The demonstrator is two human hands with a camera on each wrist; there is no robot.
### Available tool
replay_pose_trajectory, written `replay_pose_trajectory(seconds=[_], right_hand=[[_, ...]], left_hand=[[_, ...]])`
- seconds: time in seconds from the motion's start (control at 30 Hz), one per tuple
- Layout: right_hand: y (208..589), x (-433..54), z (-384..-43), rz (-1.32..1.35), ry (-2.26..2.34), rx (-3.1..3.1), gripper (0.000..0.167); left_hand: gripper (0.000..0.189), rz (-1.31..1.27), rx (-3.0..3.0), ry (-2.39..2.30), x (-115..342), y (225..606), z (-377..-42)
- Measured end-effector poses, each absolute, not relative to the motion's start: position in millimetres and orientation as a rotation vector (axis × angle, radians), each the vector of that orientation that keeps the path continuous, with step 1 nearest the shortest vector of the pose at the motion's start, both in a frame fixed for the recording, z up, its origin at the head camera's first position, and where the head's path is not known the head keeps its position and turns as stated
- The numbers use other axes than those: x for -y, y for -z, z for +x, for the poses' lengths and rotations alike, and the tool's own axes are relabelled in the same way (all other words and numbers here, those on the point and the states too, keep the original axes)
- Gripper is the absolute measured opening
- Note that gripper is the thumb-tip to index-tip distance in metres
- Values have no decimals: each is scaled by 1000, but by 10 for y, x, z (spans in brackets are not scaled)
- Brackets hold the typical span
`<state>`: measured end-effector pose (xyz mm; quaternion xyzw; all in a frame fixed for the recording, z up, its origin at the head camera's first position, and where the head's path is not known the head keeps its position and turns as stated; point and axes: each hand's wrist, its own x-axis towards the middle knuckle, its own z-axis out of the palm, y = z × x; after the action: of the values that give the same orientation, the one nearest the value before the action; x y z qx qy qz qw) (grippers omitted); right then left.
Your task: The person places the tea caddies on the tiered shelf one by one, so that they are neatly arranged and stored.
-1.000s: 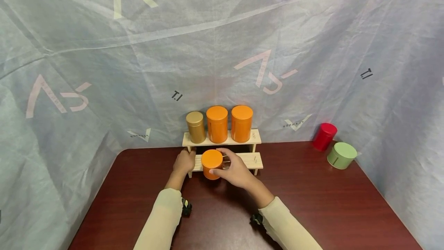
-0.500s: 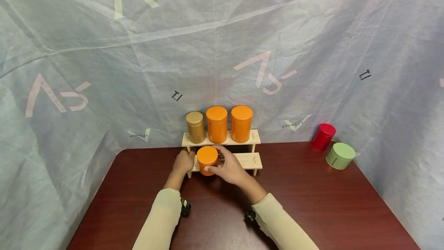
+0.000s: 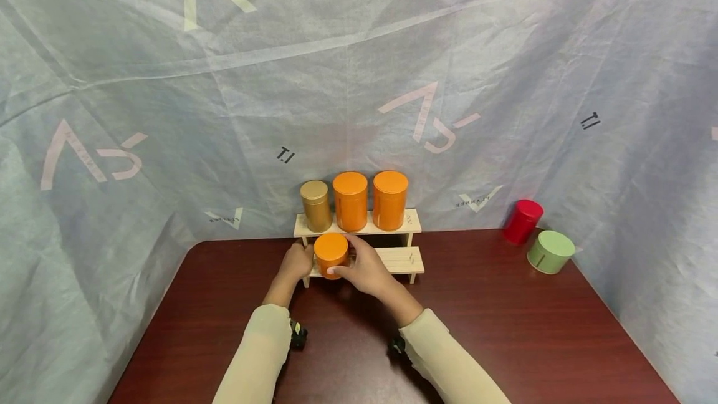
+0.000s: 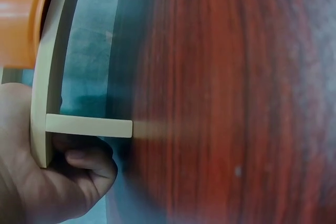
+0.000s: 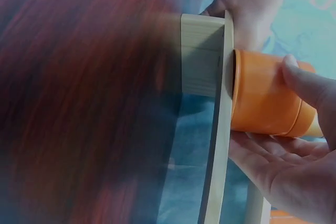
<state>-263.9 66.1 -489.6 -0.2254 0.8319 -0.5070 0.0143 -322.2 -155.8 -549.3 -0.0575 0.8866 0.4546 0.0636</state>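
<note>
In the head view my right hand [image 3: 367, 270] holds a short orange tin [image 3: 331, 254] upright at the left part of the lower step of a wooden two-tier shelf [image 3: 401, 260]. The right wrist view shows the tin's [image 5: 268, 93] base right at the board, thumb on one side and fingers on the other. My left hand [image 3: 296, 262] grips the left end of that step, its fingers [image 4: 92, 163] curled under the board beside the leg. On the upper step stand a gold tin [image 3: 317, 207] and two tall orange tins [image 3: 351, 204], [image 3: 390, 204].
A red tin [image 3: 523, 222] and a short light green tin [image 3: 551, 252] stand at the right back of the dark reddish wooden table [image 3: 505, 323]. Grey printed fabric [image 3: 348, 80] hangs behind and at both sides.
My right hand has moved left and slightly back with the short orange tin, bringing it to the left part of the lower step. The left hand stays on the shelf end.
</note>
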Motion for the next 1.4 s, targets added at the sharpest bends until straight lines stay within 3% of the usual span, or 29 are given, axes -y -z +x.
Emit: replay_pose_trajectory(seconds=[0.63, 0.93, 1.4], right_hand=[[4895, -536, -2630, -601, 1517, -2711, 74], [4888, -491, -2608, -505, 1436, -2820, 59], [4891, -443, -2590, -468, 1428, -2835, 51]], left_hand=[[39, -172, -2712, -1368, 1502, 5330, -3072], [42, -92, -2804, -1313, 1468, 5348, -3054], [40, -16, -2768, -1444, 1507, 5335, -3049]])
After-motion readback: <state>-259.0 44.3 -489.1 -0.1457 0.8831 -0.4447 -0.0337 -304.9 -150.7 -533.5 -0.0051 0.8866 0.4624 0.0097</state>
